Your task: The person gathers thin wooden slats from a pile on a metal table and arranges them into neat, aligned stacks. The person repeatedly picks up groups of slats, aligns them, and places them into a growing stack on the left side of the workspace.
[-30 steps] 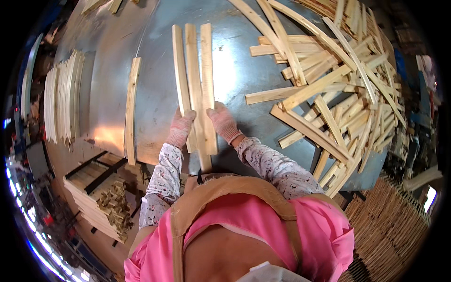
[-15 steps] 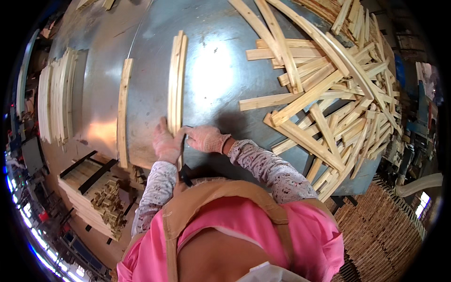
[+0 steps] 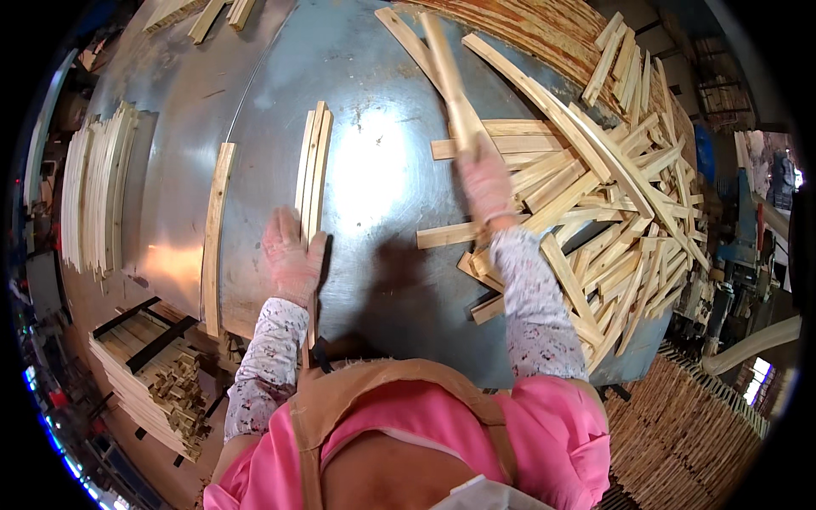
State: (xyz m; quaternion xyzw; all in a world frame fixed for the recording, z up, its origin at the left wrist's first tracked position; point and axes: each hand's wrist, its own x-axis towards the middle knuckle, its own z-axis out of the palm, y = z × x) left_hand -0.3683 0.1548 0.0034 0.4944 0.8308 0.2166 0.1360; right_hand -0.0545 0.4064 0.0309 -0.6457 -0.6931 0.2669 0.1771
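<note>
My left hand [image 3: 291, 257], in a pale pink glove, lies with fingers stretched out over the lower part of a few wooden strips [image 3: 315, 157] standing side by side lengthwise on the metal table [image 3: 365, 276]. My right hand [image 3: 486, 183], gloved alike, is closed on the near end of a wooden strip [image 3: 449, 76], which is slightly blurred and points away from me. Beneath and beside that hand spreads a jumbled pile of wooden strips [image 3: 561, 183]. A single wooden strip [image 3: 218, 238] lies apart, left of my left hand.
At the far left, a neat row of pale strips [image 3: 100, 191] lies on the table. A stack of boards [image 3: 149, 374] with black bars stands at lower left. Stacked wood [image 3: 680, 425] fills the lower right, and reddish-brown boards [image 3: 535, 34] lie at the far edge.
My right hand has left the strips beside my left hand, reached right and forward to the pile, and taken hold of a strip. My left hand stays at the strips, fingers spread.
</note>
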